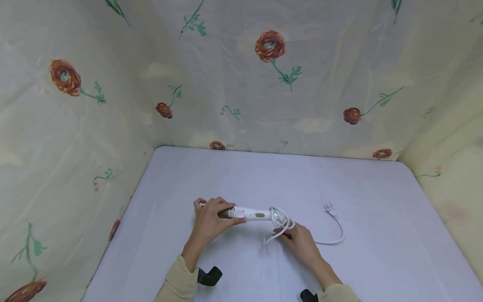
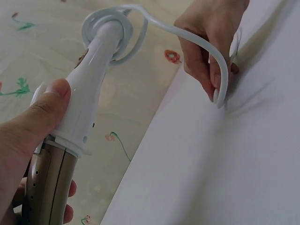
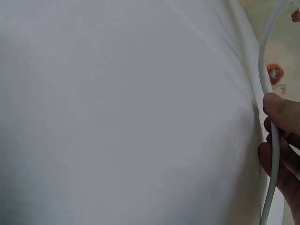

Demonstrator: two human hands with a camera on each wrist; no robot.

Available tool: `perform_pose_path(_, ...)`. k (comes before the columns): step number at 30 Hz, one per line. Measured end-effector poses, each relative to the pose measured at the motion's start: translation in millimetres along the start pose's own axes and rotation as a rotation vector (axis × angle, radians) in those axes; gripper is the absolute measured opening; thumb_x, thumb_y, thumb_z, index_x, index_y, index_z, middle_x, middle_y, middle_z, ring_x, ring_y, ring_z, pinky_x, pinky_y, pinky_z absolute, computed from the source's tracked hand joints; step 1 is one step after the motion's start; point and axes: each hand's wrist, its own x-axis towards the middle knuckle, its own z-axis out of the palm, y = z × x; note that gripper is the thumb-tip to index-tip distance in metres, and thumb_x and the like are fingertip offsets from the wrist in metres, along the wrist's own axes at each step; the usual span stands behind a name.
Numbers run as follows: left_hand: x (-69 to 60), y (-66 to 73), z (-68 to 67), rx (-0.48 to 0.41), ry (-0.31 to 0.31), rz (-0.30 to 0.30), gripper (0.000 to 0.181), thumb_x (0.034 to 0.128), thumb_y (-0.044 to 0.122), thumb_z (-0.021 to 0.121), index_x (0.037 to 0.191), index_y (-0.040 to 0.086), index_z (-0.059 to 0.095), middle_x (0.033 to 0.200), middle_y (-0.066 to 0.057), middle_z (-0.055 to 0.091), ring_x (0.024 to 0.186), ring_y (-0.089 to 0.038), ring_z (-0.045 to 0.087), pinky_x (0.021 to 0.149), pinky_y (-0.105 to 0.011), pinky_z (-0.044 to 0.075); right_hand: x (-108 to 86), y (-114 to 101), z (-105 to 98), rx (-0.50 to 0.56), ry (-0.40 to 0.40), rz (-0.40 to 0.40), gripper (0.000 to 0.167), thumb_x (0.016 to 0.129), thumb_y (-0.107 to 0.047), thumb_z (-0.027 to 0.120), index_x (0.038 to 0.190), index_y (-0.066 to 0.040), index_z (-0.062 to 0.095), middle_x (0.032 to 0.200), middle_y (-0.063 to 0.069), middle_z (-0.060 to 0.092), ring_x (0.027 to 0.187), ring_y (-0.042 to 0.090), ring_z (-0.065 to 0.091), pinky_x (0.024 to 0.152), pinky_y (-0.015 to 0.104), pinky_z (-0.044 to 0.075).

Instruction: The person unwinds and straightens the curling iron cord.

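Observation:
A white hair iron [image 1: 256, 215] with a gold-brown barrel is raised above the table, lying roughly level in the head view. My left hand [image 1: 210, 219] grips it where the barrel meets the handle, thumb on the white part [image 2: 84, 108] and fingers behind the barrel [image 2: 49, 183]. Loops of white power cord [image 2: 125, 44] circle the handle's far end. My right hand [image 1: 302, 245] pinches a length of that cord [image 3: 274, 159] between thumb and fingers, just right of the handle's end. The cord's free end, with its two-pin plug [image 1: 330, 208], lies to the right.
A white-covered table [image 1: 264, 180] spreads under both hands. Flower-patterned curtain [image 1: 234, 75] surrounds it at the back and sides. A black device [image 1: 209, 277] sits at the left wrist, and another [image 1: 308, 296] at the right wrist.

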Motion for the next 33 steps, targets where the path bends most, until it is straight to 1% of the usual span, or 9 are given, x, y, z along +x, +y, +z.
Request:
perform_pose_path(5,9.5,3.0,0.3,0.004,0.013,0.002,0.049,0.0617,0.055,0.081,0.097,0.021,0.076,0.083,0.009,0.066,0.075,-0.008,0.055,0.091,-0.051,0.023,-9.4,-4.1,3.0,-0.01,0.021,-0.059,0.014,0.076,-0.013,0.077,0.085,-0.023,0.075,0.098,-0.006,0.067,0.097,0.013,0.063,0.083,0.032,0.051)
perform_pose_path(8,14.6,4.6,0.4,0.002,0.015,0.008,0.049,0.062,0.055,0.08,0.097,0.021,0.076,0.083,0.008,0.066,0.074,-0.008,0.055,0.091,-0.051,0.023,-12.4,-8.3,3.2,0.003,0.054,-0.121,0.02,0.078,-0.006,0.074,0.09,-0.022,0.075,0.107,-0.002,0.068,0.105,0.017,0.061,0.09,0.036,0.049)
perform_pose_path(11,19.3,5.3,1.1,-0.001,0.022,0.016,0.05,0.0621,0.055,0.08,0.098,0.02,0.076,0.083,0.008,0.066,0.074,-0.009,0.055,0.09,-0.051,0.023,-14.1,-13.6,3.3,0.009,0.08,-0.194,0.024,0.08,-0.004,0.072,0.098,-0.02,0.073,0.11,-0.001,0.067,0.106,0.017,0.06,0.09,0.039,0.048)
perform_pose_path(13,22.4,5.8,1.7,-0.002,0.033,0.021,0.05,0.0619,0.056,0.08,0.098,0.021,0.076,0.083,0.008,0.066,0.074,-0.008,0.056,0.09,-0.051,0.023,-14.7,-17.1,3.5,0.046,0.081,-0.238,0.028,0.081,-0.005,0.07,0.105,-0.019,0.07,0.113,-0.003,0.066,0.109,0.016,0.059,0.093,0.039,0.046)
perform_pose_path(18,27.3,7.9,3.5,-0.025,0.037,0.007,0.052,0.0618,0.057,0.079,0.098,0.021,0.076,0.081,0.009,0.065,0.072,-0.007,0.055,0.091,-0.052,0.021,-15.9,-24.3,6.6,0.172,0.101,-0.307,0.036,0.084,-0.01,0.07,0.118,-0.017,0.061,0.121,-0.007,0.062,0.116,0.014,0.057,0.098,0.032,0.042)
perform_pose_path(21,27.4,9.1,4.2,-0.031,0.029,-0.012,0.053,0.062,0.059,0.077,0.099,0.022,0.076,0.082,0.01,0.065,0.073,-0.007,0.055,0.091,-0.051,0.021,-17.7,-29.1,8.8,0.259,0.107,-0.326,0.032,0.087,-0.011,0.067,0.117,-0.014,0.059,0.119,-0.006,0.063,0.115,0.016,0.058,0.098,0.029,0.042)
perform_pose_path(25,24.0,9.9,5.3,-0.021,0.039,-0.028,0.052,0.0617,0.06,0.077,0.098,0.023,0.076,0.082,0.01,0.066,0.073,-0.007,0.055,0.09,-0.051,0.021,-25.1,-37.8,11.2,0.345,0.054,-0.249,0.018,0.094,-0.018,0.059,0.111,-0.017,0.061,0.11,-0.01,0.066,0.108,0.011,0.061,0.093,0.029,0.046)
perform_pose_path(28,19.4,10.2,7.2,-0.009,0.048,-0.042,0.052,0.0612,0.061,0.077,0.097,0.023,0.076,0.081,0.01,0.066,0.072,-0.007,0.056,0.087,-0.05,0.022,-32.6,-42.5,12.1,0.332,0.026,-0.218,0.013,0.096,-0.022,0.055,0.105,-0.017,0.062,0.103,-0.011,0.067,0.1,0.007,0.063,0.087,0.029,0.049)
perform_pose_path(33,17.2,14.1,12.7,0.003,0.053,-0.056,0.054,0.0617,0.066,0.073,0.096,0.024,0.076,0.08,0.011,0.066,0.072,-0.007,0.057,0.084,-0.048,0.024,-41.3,-43.7,6.7,0.282,0.03,-0.248,0.01,0.097,-0.02,0.054,0.099,-0.015,0.062,0.089,-0.013,0.066,0.081,-0.001,0.057,0.072,0.026,0.048)
